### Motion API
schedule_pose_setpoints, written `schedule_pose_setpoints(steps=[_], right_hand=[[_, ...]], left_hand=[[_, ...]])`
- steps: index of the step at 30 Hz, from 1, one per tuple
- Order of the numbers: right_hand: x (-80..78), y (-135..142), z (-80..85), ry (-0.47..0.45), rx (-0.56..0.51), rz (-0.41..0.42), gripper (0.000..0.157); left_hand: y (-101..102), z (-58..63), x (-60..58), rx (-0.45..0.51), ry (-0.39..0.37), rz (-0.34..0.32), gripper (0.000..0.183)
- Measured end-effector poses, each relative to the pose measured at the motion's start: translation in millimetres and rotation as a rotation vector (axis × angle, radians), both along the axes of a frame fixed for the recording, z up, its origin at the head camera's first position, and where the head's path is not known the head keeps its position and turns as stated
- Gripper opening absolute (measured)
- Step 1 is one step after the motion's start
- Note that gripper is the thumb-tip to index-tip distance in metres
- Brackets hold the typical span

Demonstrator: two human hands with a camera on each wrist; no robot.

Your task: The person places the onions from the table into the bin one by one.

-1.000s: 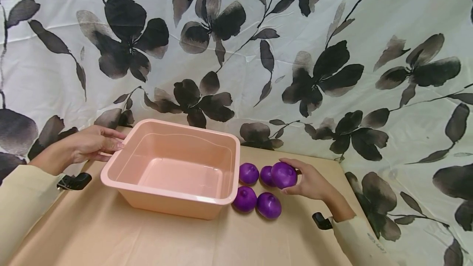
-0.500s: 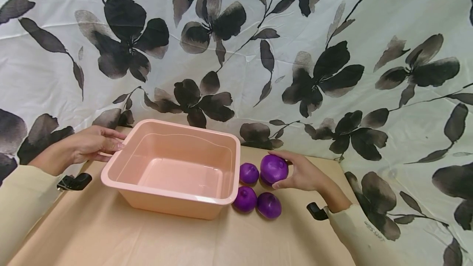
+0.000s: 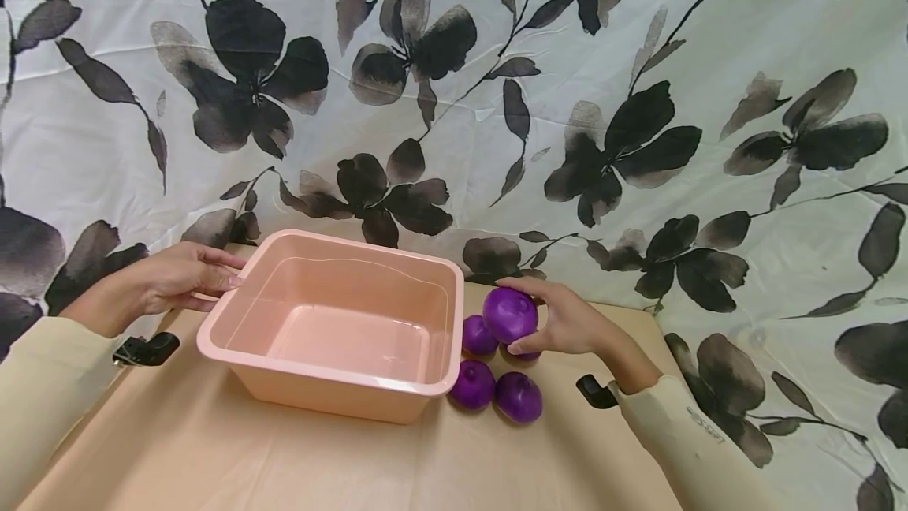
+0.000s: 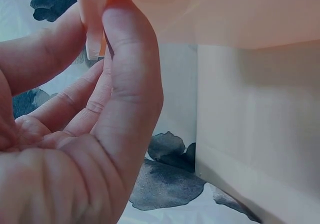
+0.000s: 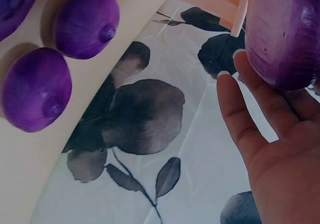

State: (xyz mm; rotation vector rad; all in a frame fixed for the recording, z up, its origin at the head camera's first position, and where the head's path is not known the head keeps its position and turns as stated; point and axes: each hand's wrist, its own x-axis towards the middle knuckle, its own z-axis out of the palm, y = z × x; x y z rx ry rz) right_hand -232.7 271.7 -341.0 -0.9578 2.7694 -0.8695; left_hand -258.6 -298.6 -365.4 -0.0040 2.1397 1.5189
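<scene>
My left hand [image 3: 173, 278] pinches the left rim of a pink plastic tub [image 3: 326, 397] between thumb and fingers; the left wrist view shows the thumb against the tub's rim [image 4: 93, 47]. Nothing lies inside the tub. My right hand [image 3: 571, 320] grips a purple onion [image 3: 509, 314] just right of the tub, raised over the others. In the right wrist view this onion [image 5: 282, 37] is at the top right. Below it on the table are a back onion [image 3: 478, 336], two front onions [image 3: 519, 397], and one partly hidden behind the held onion and fingers.
The tub stands on a beige-covered table [image 3: 340, 464]. A white cloth [image 3: 482, 172] with dark flowers hangs directly behind the table and along its right side. The loose onions sit close against the tub's right wall.
My right hand has carried its onion left and upward, toward the tub's right rim. The left hand keeps its hold on the tub, and the other onions stay put.
</scene>
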Motion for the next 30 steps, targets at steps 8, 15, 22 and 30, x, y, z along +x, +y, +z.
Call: schedule_pose_setpoints(steps=[8,15,22,30], right_hand=[[-10.5,-9.5,9.7,0.007,0.025,0.053,0.093],[-18.2,-17.9,17.0,-0.010,0.031,0.074,0.092],[-25.0,-30.2,19.5,-0.035,0.038,0.090,0.094],[-30.6,-45.3,23.5,-0.064,0.061,0.121,0.096]], left_hand=[[2.5,0.1,0.9,0.000,0.006,0.008,0.070],[4.8,0.6,-1.4,0.001,0.011,0.010,0.071],[5.6,-1.3,-0.9,0.003,0.014,0.011,0.071],[8.3,-1.6,1.3,0.009,0.012,0.023,0.071]])
